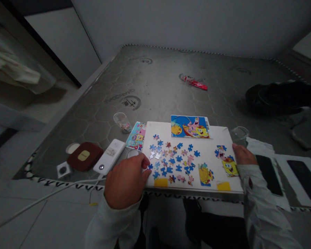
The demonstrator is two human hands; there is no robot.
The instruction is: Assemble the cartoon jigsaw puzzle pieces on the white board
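Note:
A white board (176, 147) lies across the near edge of the mat, with many loose jigsaw pieces (172, 161) spread over it, mostly blue and pink. At the board's left edge is my left hand (125, 180), fingers curled, with a gap between thumb and forefinger beside a blue piece (150, 166). My right hand (245, 155) grips the board's right edge, its fingertips partly hidden. Near it lie joined cartoon pieces: a yellow face (230, 167), a pink part (220, 152) and a yellow-and-blue part (205, 175). The reference picture card (190, 127) rests on the board's far edge.
Left of the board are another picture card (137, 136), a clear cup with pieces (122, 122), a white power bank (110, 156) with a cable, and a brown case (85, 156). Phones (269, 174) lie right. Beyond are a red packet (194, 82) and a black bag (280, 98).

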